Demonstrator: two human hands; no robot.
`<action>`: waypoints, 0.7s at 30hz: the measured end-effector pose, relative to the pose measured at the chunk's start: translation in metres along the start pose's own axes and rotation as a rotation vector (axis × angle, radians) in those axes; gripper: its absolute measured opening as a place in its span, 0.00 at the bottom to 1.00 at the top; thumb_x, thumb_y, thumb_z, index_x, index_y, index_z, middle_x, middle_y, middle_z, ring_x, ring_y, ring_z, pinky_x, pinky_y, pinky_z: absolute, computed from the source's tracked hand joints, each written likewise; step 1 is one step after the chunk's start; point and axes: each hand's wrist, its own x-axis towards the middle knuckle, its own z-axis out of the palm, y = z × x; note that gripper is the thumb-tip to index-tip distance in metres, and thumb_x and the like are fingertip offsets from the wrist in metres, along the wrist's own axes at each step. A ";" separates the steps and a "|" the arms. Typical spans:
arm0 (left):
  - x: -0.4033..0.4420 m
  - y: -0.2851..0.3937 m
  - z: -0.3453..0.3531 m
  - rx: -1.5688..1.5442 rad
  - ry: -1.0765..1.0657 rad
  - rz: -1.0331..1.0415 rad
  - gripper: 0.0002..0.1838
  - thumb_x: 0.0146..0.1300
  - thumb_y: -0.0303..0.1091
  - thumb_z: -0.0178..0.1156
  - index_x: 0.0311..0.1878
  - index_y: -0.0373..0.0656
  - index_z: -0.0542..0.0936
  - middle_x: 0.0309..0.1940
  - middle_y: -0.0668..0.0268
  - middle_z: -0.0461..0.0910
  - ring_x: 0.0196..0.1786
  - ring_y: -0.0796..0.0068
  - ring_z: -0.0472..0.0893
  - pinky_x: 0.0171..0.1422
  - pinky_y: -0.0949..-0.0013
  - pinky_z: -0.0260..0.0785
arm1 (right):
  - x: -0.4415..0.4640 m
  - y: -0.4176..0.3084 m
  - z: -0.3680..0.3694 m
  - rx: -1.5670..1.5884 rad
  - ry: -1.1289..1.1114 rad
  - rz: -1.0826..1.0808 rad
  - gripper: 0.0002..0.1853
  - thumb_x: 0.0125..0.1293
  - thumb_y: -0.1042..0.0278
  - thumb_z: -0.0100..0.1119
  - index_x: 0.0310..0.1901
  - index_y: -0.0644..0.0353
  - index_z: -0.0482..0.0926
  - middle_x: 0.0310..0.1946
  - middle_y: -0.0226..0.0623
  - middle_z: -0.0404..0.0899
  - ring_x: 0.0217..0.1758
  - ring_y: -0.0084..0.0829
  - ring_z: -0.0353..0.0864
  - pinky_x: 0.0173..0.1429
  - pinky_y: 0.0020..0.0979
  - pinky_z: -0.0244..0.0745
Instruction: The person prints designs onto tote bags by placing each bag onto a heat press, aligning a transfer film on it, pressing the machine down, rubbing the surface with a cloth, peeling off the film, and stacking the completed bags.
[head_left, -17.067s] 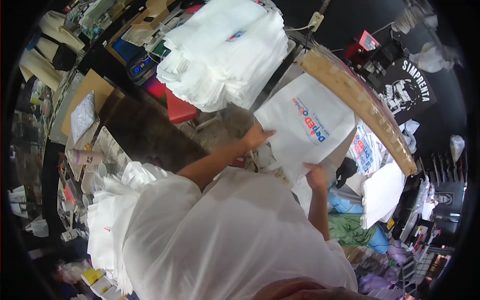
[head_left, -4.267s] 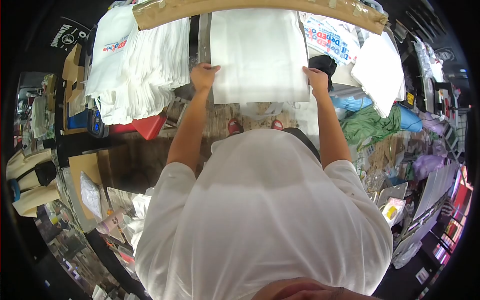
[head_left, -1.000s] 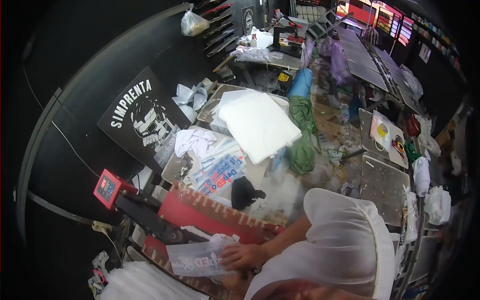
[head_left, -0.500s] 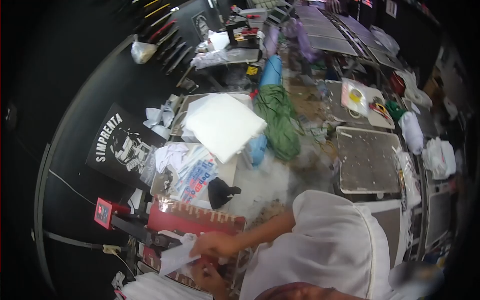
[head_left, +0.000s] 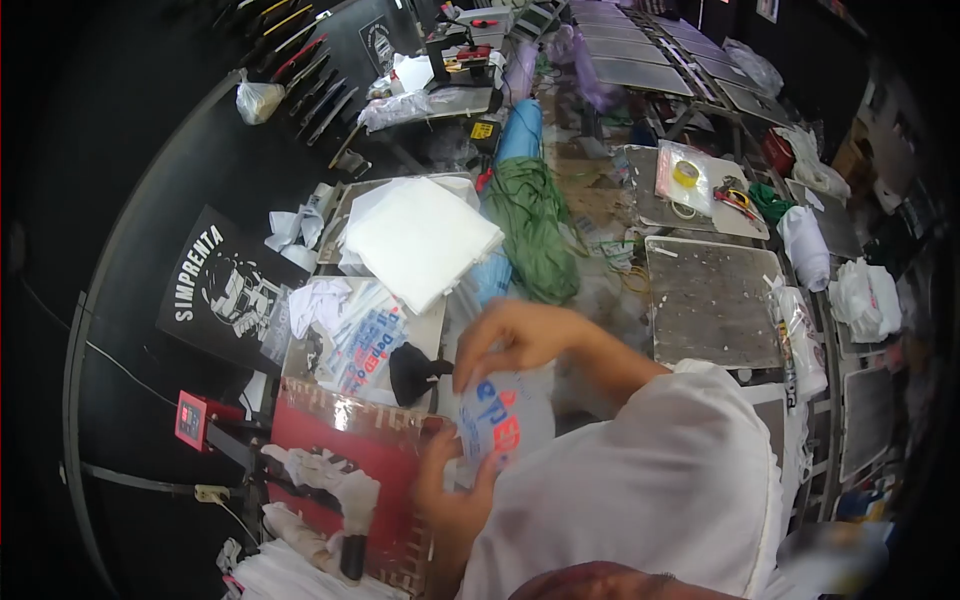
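Held between my hands is a translucent film sheet (head_left: 520, 415) printed with red and blue letters, tilted up close to my shirt. My right hand (head_left: 520, 340) grips its upper left edge with bent fingers. My left hand (head_left: 455, 485) has the lower left edge between thumb and fingers. Beneath and left of that hand lies the red heat press (head_left: 385, 470), whose arm and handle are wrapped in white cloth (head_left: 355, 495). Similar printed sheets (head_left: 370, 345) lie on the board past the press, next to a black cloth (head_left: 410, 372).
A stack of white sheets (head_left: 420, 240) sits on a farther board. The press's red control box (head_left: 192, 420) stands at left. White fabric (head_left: 310, 575) is piled at the bottom. Green cloth (head_left: 530, 230) covers something mid-aisle. Across it, a bare board (head_left: 705, 300) and yellow tape (head_left: 686, 174).
Both hands have moved right, from over the press toward my body, with a sheet in them. Its printed side now shows. The view has shifted slightly.
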 end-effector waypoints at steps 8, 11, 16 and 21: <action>0.005 -0.086 0.037 -0.128 -0.002 -0.220 0.10 0.57 0.19 0.65 0.43 0.30 0.84 0.38 0.59 0.87 0.40 0.74 0.84 0.50 0.73 0.74 | -0.055 0.009 -0.025 0.061 0.424 0.555 0.12 0.55 0.86 0.67 0.42 0.66 0.86 0.41 0.38 0.87 0.44 0.26 0.85 0.49 0.28 0.79; 0.006 -0.097 0.039 -0.269 0.192 -0.160 0.08 0.55 0.16 0.64 0.40 0.31 0.85 0.38 0.59 0.87 0.40 0.73 0.84 0.48 0.73 0.75 | -0.084 0.036 -0.042 0.125 0.285 0.532 0.11 0.55 0.83 0.67 0.41 0.62 0.87 0.44 0.38 0.87 0.50 0.28 0.83 0.57 0.32 0.77; -0.002 -0.094 0.027 0.254 0.278 0.316 0.10 0.50 0.12 0.66 0.35 0.35 0.84 0.41 0.57 0.87 0.36 0.65 0.85 0.42 0.70 0.78 | -0.098 0.084 -0.042 -0.074 0.402 0.103 0.06 0.42 0.79 0.66 0.25 0.60 0.88 0.52 0.45 0.85 0.65 0.47 0.74 0.69 0.45 0.64; -0.018 -0.100 0.019 0.228 0.280 0.347 0.10 0.54 0.09 0.61 0.39 0.31 0.82 0.43 0.47 0.85 0.44 0.56 0.87 0.49 0.65 0.82 | -0.092 0.102 -0.040 0.087 0.415 0.028 0.06 0.45 0.73 0.71 0.28 0.56 0.90 0.57 0.52 0.81 0.70 0.51 0.69 0.72 0.49 0.60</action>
